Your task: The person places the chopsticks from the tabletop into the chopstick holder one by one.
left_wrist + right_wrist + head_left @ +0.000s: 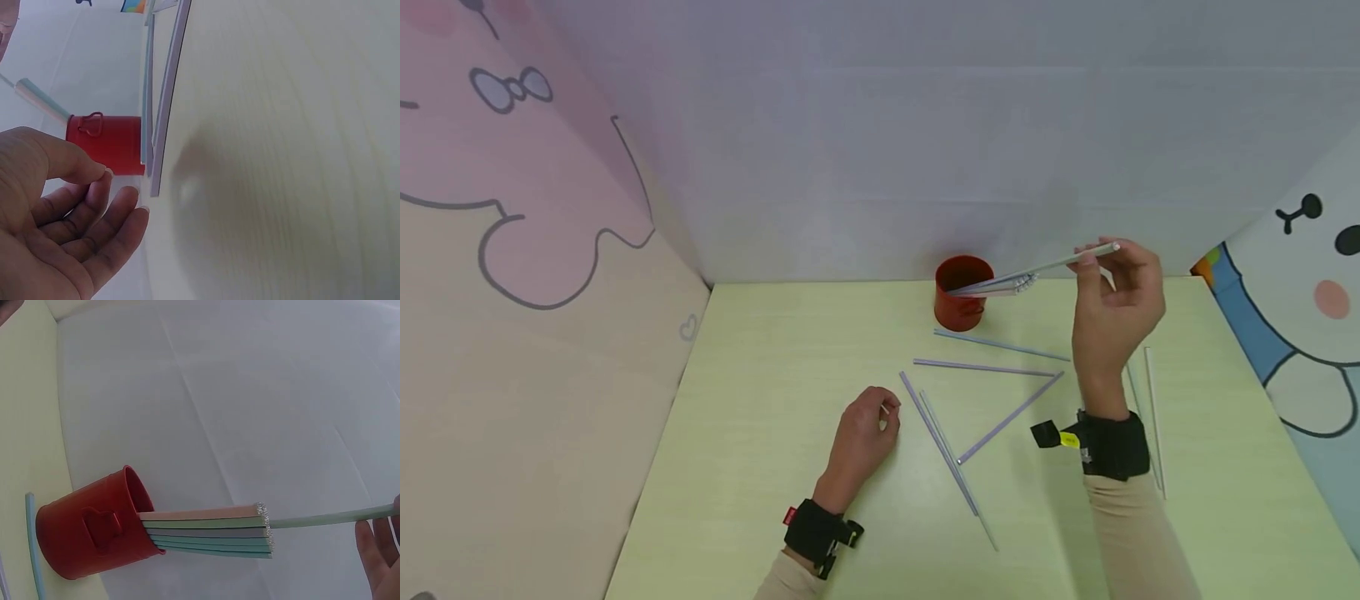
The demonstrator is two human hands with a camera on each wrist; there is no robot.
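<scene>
My right hand (1116, 308) pinches the upper end of a pale green, slender stick (325, 518) between thumb and fingers. Its lower part slants toward a red cup (958, 310) with a wire handle and disappears behind a bundle of pastel sticks (209, 531). The bundle leans out over the cup's rim, its ends glittery, in pink, green, grey and blue. Over the table on the left, my left hand (867, 429) has loosely bent fingers. In the left wrist view, the thumb and index fingertips (103, 175) meet with nothing visible between them.
Loose sticks lie between the hands: a blue one (1000, 344) nearest the cup, lilac ones (981, 367), and a thin pale one (981, 521). Two pale sticks (1152, 408) lie beside the right forearm. A white wall covering (820, 167) rises behind the table.
</scene>
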